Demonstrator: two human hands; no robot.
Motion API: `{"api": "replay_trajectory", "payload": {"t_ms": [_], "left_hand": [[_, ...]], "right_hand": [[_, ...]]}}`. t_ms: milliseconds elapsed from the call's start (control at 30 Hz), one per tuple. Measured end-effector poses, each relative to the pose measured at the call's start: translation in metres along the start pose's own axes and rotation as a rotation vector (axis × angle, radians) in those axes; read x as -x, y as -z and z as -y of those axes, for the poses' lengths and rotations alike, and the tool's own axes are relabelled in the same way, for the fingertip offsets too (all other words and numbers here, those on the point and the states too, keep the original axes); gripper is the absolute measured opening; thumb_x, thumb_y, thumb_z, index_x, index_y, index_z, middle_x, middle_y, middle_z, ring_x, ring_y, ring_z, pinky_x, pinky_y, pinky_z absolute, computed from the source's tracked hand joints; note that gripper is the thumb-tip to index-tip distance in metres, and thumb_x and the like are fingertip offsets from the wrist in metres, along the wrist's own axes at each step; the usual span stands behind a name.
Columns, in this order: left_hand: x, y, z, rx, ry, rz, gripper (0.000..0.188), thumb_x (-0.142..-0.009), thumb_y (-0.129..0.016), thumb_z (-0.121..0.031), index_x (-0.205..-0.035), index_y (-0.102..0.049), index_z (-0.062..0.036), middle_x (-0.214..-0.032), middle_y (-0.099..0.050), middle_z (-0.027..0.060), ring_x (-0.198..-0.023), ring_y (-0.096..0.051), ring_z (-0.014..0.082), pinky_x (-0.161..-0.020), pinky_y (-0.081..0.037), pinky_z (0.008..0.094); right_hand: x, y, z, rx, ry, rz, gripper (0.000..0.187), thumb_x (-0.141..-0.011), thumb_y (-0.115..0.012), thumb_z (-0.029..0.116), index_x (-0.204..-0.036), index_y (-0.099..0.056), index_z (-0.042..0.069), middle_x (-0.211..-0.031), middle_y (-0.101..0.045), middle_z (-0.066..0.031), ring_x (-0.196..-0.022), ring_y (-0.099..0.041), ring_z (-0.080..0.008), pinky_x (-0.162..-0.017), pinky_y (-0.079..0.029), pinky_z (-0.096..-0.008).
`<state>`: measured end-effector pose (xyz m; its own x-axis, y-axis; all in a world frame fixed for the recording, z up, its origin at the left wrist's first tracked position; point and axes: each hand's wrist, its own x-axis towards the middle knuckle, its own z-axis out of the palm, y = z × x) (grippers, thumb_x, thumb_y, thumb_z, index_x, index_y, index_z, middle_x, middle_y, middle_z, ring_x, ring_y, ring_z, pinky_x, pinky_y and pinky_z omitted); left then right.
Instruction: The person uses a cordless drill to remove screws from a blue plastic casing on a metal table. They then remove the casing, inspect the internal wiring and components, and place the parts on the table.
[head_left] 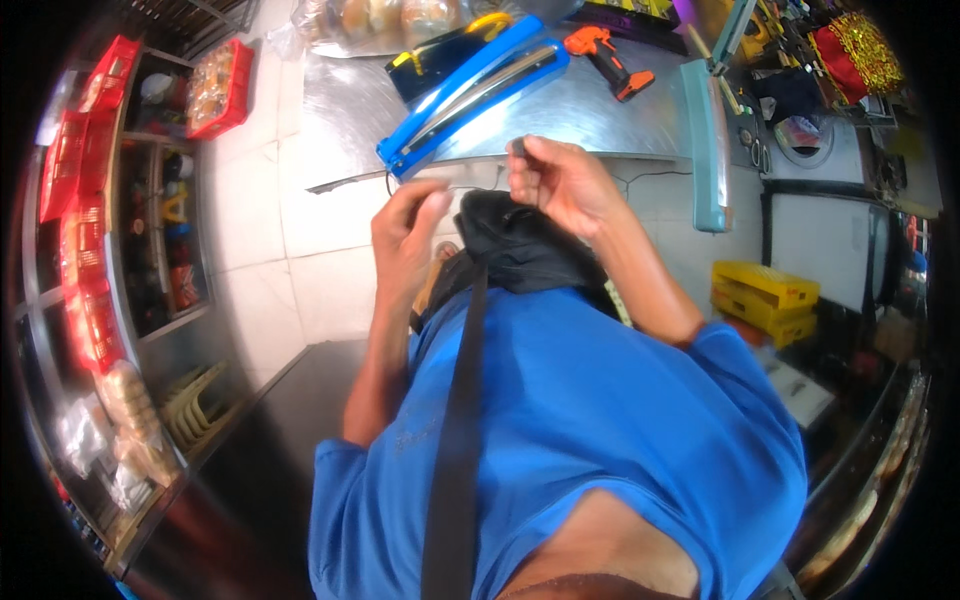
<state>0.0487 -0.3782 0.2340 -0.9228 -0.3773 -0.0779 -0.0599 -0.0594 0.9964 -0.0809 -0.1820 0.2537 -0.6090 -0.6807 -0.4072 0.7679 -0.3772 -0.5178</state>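
Note:
My right hand [565, 188] is raised in front of me and pinches a small dark piece [518, 147] between thumb and fingers; what kind of piece it is does not show. To its left is my left hand [405, 228], its fingers curled in toward the thumb. Anything inside that grip is hidden. Beyond both hands, a blue hand-lever bag sealer [465, 105] lies aslant near the front edge of the metal table [345, 125]. An orange and black cordless drill [608, 62] rests right of the sealer. Dark cloth [500, 228] bunches at my lap.
A teal long-armed tool [708, 150] juts over the table's right side. Bagged round goods [385, 20] sit at the back. Yellow boxes [765, 300] are stacked at the right. A red crate [220, 90] and shelves with red baskets [88, 240] stand left.

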Motion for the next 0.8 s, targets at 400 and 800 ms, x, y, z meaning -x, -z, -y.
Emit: {"api": "replay_trajectory", "payload": {"t_ms": [400,800], "left_hand": [[-0.017,-0.057,-0.061,0.238,-0.197,0.360,0.020,-0.091,-0.065,0.006,-0.111,-0.068,0.0065,-0.111,-0.058,0.0110,-0.091,-0.068,0.0177,-0.081,-0.058,0.0283],[-0.009,-0.055,-0.051,0.320,-0.178,0.178,0.009,-0.097,-0.064,-0.002,-0.102,-0.066,0.0052,-0.104,-0.059,0.0086,-0.077,-0.067,0.0137,-0.065,-0.056,0.0252]], "right_hand": [[0.063,-0.034,-0.008,0.039,0.205,0.002,0.026,-0.101,-0.062,0.020,-0.107,-0.069,-0.004,-0.089,-0.072,-0.0099,-0.077,-0.070,-0.0186,-0.070,-0.057,-0.0303],[0.053,-0.048,-0.013,0.402,0.318,-0.033,0.020,-0.098,-0.066,0.013,-0.108,-0.069,-0.004,-0.090,-0.071,-0.0092,-0.075,-0.069,-0.0126,-0.069,-0.058,-0.0253]]}}
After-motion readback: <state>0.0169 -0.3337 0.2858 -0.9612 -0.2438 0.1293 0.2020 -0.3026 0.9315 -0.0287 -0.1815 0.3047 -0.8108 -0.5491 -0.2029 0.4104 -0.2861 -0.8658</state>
